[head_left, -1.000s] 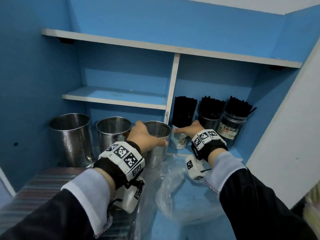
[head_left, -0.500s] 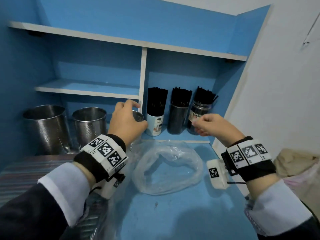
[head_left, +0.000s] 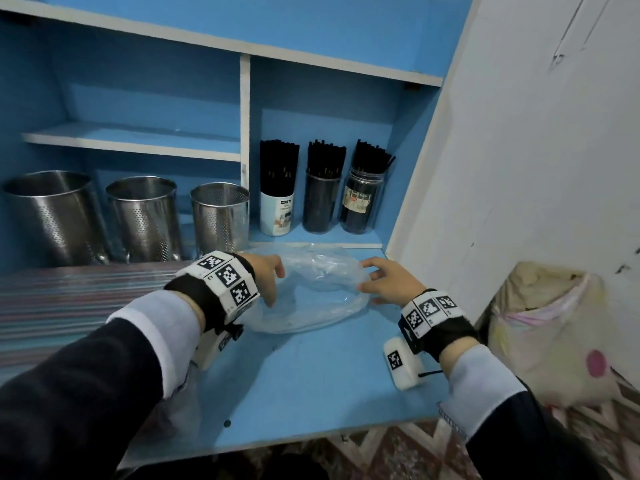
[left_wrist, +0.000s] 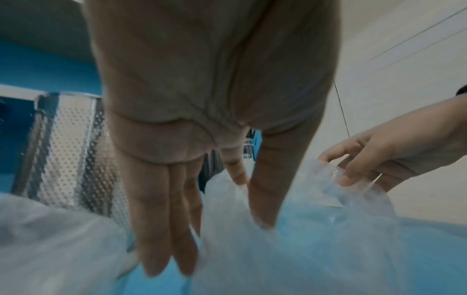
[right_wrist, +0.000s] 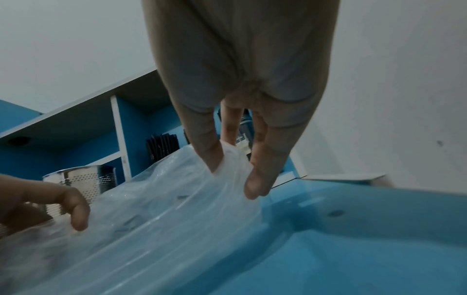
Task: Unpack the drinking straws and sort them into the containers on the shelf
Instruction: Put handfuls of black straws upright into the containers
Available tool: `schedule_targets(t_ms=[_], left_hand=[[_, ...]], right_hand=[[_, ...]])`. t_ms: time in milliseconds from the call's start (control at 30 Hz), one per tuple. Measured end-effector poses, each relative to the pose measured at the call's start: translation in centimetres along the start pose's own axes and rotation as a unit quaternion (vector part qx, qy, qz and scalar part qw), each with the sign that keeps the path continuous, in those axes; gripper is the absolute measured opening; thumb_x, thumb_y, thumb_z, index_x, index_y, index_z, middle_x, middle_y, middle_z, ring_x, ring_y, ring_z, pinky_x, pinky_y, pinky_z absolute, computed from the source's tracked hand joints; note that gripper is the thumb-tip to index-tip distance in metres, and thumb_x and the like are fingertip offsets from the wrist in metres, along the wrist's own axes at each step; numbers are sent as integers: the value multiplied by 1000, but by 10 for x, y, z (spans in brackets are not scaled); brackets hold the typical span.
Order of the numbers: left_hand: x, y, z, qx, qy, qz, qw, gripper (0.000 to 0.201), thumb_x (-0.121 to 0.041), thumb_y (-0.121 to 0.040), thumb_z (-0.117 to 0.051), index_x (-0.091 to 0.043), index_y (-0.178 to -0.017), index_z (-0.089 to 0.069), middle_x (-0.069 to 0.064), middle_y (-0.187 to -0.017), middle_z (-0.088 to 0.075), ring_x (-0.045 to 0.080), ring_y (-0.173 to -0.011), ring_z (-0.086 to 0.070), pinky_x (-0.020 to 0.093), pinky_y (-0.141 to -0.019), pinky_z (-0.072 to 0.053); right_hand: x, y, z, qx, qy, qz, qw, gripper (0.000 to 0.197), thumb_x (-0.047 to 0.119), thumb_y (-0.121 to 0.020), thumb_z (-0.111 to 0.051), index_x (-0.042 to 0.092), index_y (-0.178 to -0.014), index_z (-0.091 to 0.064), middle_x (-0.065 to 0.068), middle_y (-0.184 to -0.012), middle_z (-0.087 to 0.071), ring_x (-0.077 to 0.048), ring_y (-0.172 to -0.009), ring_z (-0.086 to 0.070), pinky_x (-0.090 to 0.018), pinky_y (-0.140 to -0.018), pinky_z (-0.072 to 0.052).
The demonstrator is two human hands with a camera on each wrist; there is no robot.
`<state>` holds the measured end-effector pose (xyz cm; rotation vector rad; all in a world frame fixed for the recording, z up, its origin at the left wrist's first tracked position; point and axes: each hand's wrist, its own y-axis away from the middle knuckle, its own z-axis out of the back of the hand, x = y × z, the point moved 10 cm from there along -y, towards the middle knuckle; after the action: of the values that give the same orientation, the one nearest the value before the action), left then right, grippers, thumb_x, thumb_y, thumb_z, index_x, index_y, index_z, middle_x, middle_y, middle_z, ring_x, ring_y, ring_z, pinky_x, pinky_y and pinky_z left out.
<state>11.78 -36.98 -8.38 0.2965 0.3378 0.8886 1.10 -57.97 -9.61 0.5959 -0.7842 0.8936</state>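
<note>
A crumpled clear plastic bag (head_left: 311, 296) lies on the blue counter (head_left: 311, 382); no straws show inside it. My left hand (head_left: 273, 289) reaches down on its left side, fingers (left_wrist: 161, 249) fairly straight and touching the film. My right hand (head_left: 367, 285) is at the bag's right edge, thumb and fingers (right_wrist: 257, 179) pinching the plastic (right_wrist: 177, 199). On the shelf behind, black straws stand in a white cup (head_left: 278, 213), a dark tumbler (head_left: 320, 206) and a glass jar (head_left: 362, 202). Three perforated steel holders (head_left: 221, 220) stand to the left; their insides are hidden.
A striped mat (head_left: 69, 299) covers the counter on the left. More clear plastic (head_left: 166, 427) lies under my left forearm. A white wall (head_left: 519, 168) closes the right side, with a lined waste bin (head_left: 547, 327) below it. A white divider (head_left: 245, 133) splits the shelf.
Both hands have drawn back from the shelf containers and come down onto the plastic bag. The right hand now pinches its edge. The view has shifted right and downward.
</note>
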Motion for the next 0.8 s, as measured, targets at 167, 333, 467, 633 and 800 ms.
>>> schedule_targets(t_ms=[167,333,467,633,800], left_hand=[[-29,-7,-5,-77,90,-69,991,45,-3,-89,-55,-25,-128,-49,-3,-84,-49,15,-72,-49,20,-51,-36],[-46,-9,-9,-133,191,-110,966,45,-3,-89,-54,-33,-122,-54,6,-113,-61,21,-91,-55,28,-76,-45],[-36,-2,-11,-143,253,-99,952,53,-26,-93,-61,-31,-143,-42,10,-146,-46,26,-131,-46,29,-103,-35],[-12,32,8,-182,302,-70,933,34,-40,-97,-54,-26,-128,-56,6,-133,-57,21,-115,-55,29,-96,-41],[29,90,39,-243,314,-55,916,20,-36,-95,-57,-22,-102,-68,-3,-98,-66,17,-95,-60,29,-88,-47]], right_hand=[[-34,2,44,-76,-27,-32,996,31,-4,-84,-64,12,-111,-62,-14,-93,-54,-27,-83,-58,-48,-82,-57],[-56,5,63,-107,-26,-45,993,36,-4,-86,-62,4,-121,-61,-6,-80,-53,-26,-78,-56,-49,-86,-54],[-49,13,61,-114,1,-24,993,53,14,-90,-67,8,-139,-48,-11,-119,-59,-27,-111,-58,-43,-102,-46],[20,47,82,-282,26,110,953,27,21,-88,-66,10,-111,-57,-11,-117,-58,-22,-102,-55,-29,-85,-43],[95,78,34,-248,-43,210,945,8,15,-89,-62,16,-84,-55,7,-77,-55,-7,-70,-51,-6,-61,-40]])
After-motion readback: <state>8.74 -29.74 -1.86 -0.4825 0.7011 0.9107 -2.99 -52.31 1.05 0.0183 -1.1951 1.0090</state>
